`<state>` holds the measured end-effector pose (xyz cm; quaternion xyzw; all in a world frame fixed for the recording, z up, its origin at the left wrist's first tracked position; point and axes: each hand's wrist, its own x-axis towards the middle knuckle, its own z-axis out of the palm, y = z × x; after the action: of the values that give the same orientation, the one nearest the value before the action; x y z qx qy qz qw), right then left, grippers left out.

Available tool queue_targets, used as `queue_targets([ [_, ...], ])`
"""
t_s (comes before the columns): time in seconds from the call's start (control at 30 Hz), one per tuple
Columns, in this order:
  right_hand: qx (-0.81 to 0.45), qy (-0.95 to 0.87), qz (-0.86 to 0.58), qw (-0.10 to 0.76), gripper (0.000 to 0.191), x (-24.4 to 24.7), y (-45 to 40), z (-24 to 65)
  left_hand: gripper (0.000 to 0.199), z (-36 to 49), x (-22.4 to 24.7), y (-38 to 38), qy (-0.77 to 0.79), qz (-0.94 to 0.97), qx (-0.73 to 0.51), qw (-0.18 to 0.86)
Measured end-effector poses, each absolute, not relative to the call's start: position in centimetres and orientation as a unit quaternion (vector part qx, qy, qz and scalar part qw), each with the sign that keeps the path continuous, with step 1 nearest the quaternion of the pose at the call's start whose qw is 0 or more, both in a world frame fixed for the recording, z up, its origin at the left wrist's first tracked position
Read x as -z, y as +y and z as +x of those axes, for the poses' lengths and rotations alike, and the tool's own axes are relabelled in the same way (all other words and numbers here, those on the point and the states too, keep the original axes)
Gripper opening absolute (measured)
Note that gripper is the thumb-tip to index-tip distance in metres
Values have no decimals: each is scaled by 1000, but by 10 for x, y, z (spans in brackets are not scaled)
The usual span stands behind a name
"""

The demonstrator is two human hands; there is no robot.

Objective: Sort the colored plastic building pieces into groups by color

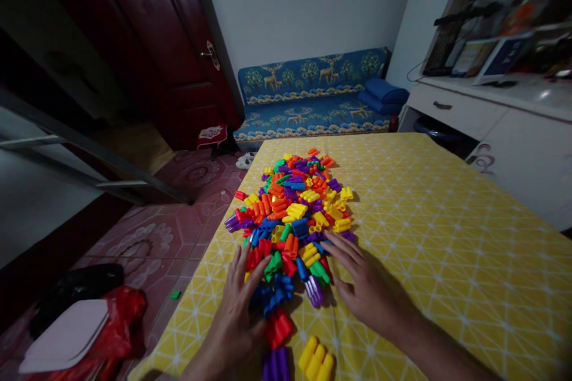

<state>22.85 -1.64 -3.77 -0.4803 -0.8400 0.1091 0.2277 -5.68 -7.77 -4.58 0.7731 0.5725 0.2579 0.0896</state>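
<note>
A long heap of colourful plastic pieces runs down the left part of a yellow patterned tablecloth. My left hand rests at the heap's near left edge, its fingers apart, beside green and dark blue pieces. On the right side my right hand has its fingers spread, the tips by yellow and blue pieces. Neither hand holds anything. Between the hands lie a purple piece and a red piece. Nearest me are a yellow piece and another purple piece.
Past the table stands a blue patterned sofa, with a red stool to its left. A white cabinet borders the right side. One green piece lies on the floor near a red bag.
</note>
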Motion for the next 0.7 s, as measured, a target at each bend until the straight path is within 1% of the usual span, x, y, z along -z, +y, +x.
queue_targets([
  [0.07, -66, -833, -488, 251, 55, 46, -32, 250, 67, -55, 48, -96, 553, 784, -271, 74],
  [0.1, -50, -832, -490, 256, 54, 52, -41, 258, 64, -53, 52, -104, 538, 796, -269, 60],
  [0.13, -39, -833, -489, 255, 58, 58, -50, 265, 63, -51, 57, -110, 519, 813, -259, 43],
  [0.23, -33, -856, -464, 226, 83, 75, -72, 270, 67, -40, 71, -119, 452, 868, -200, -40],
  [0.27, -32, -863, -455, 215, 88, 78, -76, 268, 68, -36, 74, -118, 431, 880, -186, -68],
  [0.33, -29, -864, -458, 206, 93, 80, -76, 261, 71, -25, 75, -113, 413, 890, -168, -98],
  [0.4, -24, -845, -488, 217, 91, 80, -64, 254, 74, -15, 70, -103, 426, 888, -150, -87],
  [0.53, -9, -787, -559, 261, 76, 83, -19, 251, 61, -2, 51, -82, 472, 869, -139, -45],
  [0.63, -5, -745, -594, 304, 70, 91, 17, 256, 63, -11, 39, -67, 436, 883, -176, -9],
  [0.7, -7, -725, -608, 322, 71, 98, 35, 260, 60, -28, 33, -54, 420, 878, -231, 8],
])
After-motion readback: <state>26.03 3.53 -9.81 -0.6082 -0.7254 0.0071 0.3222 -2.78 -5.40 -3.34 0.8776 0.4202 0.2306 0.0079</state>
